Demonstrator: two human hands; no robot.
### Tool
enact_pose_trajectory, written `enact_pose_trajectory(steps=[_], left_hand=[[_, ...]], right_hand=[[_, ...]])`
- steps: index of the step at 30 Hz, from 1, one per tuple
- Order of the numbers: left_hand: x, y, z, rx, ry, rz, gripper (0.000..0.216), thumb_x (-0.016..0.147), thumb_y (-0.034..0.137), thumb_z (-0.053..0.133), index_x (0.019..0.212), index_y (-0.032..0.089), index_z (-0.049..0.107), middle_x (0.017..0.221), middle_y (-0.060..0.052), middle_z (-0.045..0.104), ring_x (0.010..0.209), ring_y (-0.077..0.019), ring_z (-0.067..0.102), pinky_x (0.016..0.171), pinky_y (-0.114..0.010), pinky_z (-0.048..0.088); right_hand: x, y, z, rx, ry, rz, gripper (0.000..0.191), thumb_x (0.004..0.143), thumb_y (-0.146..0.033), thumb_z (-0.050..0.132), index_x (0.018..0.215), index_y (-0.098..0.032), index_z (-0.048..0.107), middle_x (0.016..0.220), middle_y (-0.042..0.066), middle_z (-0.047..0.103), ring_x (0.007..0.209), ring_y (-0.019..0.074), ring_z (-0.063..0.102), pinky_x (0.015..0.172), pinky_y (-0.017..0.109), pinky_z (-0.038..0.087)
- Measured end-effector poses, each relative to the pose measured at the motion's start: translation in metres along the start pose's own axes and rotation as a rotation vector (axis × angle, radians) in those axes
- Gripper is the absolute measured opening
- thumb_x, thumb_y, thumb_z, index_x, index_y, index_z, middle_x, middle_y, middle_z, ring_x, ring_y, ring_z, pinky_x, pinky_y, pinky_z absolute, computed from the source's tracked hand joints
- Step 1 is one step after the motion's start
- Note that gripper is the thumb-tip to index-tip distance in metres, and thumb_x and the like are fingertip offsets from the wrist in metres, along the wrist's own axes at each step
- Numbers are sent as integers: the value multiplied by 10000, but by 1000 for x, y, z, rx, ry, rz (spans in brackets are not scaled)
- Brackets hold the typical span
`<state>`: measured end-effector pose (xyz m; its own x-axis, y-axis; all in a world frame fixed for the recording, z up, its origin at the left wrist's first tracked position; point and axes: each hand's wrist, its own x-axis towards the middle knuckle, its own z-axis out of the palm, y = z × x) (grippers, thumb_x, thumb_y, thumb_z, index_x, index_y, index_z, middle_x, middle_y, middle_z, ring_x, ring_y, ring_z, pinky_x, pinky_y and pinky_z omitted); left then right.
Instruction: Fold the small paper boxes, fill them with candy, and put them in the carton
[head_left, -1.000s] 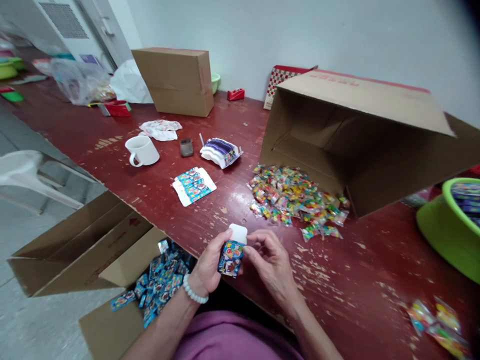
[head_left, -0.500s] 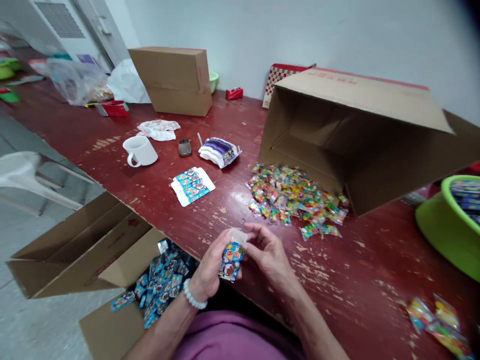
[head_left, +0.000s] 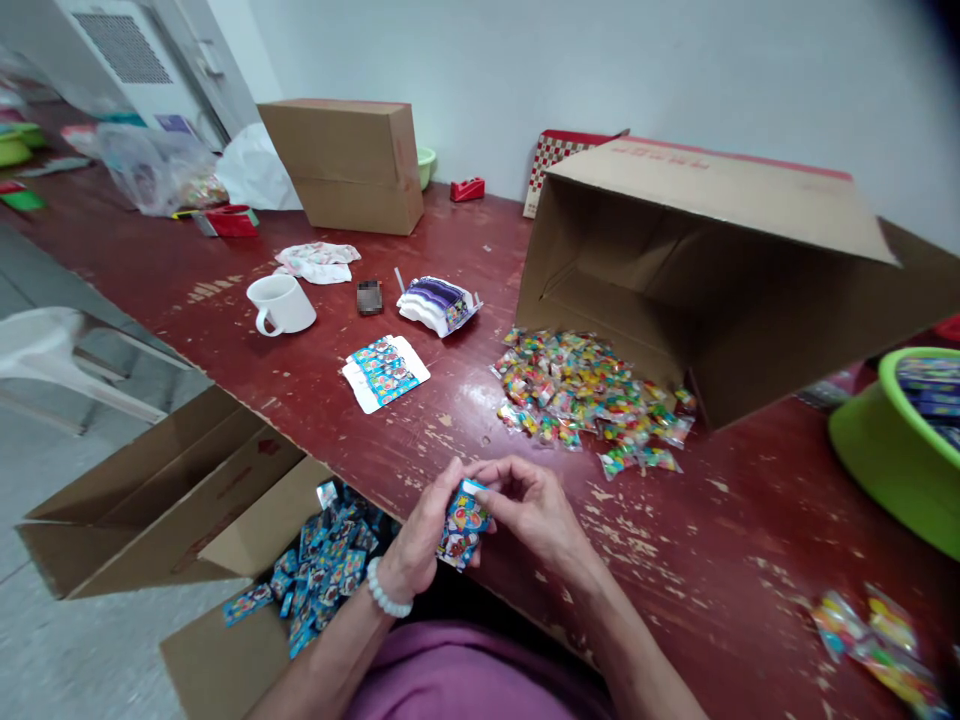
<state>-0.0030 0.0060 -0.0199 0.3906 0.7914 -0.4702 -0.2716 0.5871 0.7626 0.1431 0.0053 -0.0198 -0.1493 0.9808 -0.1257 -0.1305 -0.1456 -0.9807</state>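
A small blue printed candy box (head_left: 460, 528) is in my left hand (head_left: 420, 532), the fingers wrapped round its sides and back. My right hand (head_left: 538, 512) pinches the top end of that box, thumb on the front by a small white patch. Whatever is inside the box is hidden. Beyond my hands lies a heap of clear candy packets (head_left: 581, 385), filled with bright sweets. Below on the left, many similar blue boxes (head_left: 330, 570) fill an open carton (head_left: 225, 655). A flat stack of blue printed cartons (head_left: 386, 372) lies ahead on the red table (head_left: 442, 430).
A large cardboard box (head_left: 720, 190) lies on its side behind the packets. A green basin (head_left: 874, 450) stands at the right, with loose packets (head_left: 877, 640) nearer me. A white mug (head_left: 289, 305), purple-striped cartons (head_left: 441, 303) and an upright box (head_left: 352, 165) stand further off.
The white flap at the top of the blue box has folded down, leaving only a small white patch. My right fingers have closed in on that end.
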Motion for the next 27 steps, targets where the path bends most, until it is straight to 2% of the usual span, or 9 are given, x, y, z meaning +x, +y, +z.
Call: enact_pose_trajectory(steps=[3,5,8,12,14,18,20,23,27], left_hand=[[0,1,-2,-40,-36,-49,693,877,679,404,1342,189,558,742,-68,696,452,-135,563,407,-233,462],[0,2,-3,0,0,-29,668,867,658,460,1314,178,587,744,-69,698,488,-148,584,412,-234,472],[-1,4,-5,16,38,-3,526,850,514,588,1239,164,643,835,-78,714,555,-166,617,412,-238,486],[1,2,-8,-150,31,-32,378,835,359,597,1139,154,689,957,-85,717,570,-149,626,447,-242,502],[3,1,-10,-202,63,23,311,832,326,620,1071,147,708,998,-82,716,721,-165,668,592,-240,545],[6,3,-11,-288,128,93,282,827,332,659,1044,155,701,1046,-74,714,947,-211,669,855,-305,535],[6,5,-11,-309,151,101,283,822,339,670,1034,153,698,1050,-72,713,985,-221,664,905,-320,517],[3,8,-9,-303,164,100,309,844,384,653,1041,149,690,1054,-71,711,1007,-220,659,931,-319,502],[-12,10,-15,-216,246,193,313,852,406,649,1055,169,670,1050,-49,705,949,-189,666,837,-267,524]], right_hand=[[0,-3,1,109,-7,43,185,761,-334,751,775,-168,672,896,42,716,495,93,537,506,240,490],[-1,-4,1,63,25,18,167,770,-321,742,752,-171,671,857,42,711,524,113,564,505,242,492],[-5,-5,-1,-155,8,-157,95,819,-282,691,785,-195,705,873,46,685,728,175,644,620,273,532],[-15,-6,3,-439,-55,-331,104,868,-209,622,944,-237,688,999,48,645,953,200,620,852,337,507],[-21,-3,9,-555,-41,-367,255,823,-219,672,1073,-241,624,1125,71,612,1038,226,583,900,366,488],[-24,10,22,-831,-12,-491,864,664,-262,789,1414,-201,363,1405,156,444,1237,329,433,1014,477,394],[-21,14,28,-940,25,-489,899,643,-198,742,1442,-200,330,1405,156,453,1221,344,432,1000,489,383],[-14,13,35,-948,33,-480,772,622,-165,682,1352,-205,433,1332,138,517,1150,320,480,961,456,398],[-6,7,40,-848,-99,-513,795,623,-278,756,1343,-204,427,1319,119,507,1169,295,480,977,426,405]])
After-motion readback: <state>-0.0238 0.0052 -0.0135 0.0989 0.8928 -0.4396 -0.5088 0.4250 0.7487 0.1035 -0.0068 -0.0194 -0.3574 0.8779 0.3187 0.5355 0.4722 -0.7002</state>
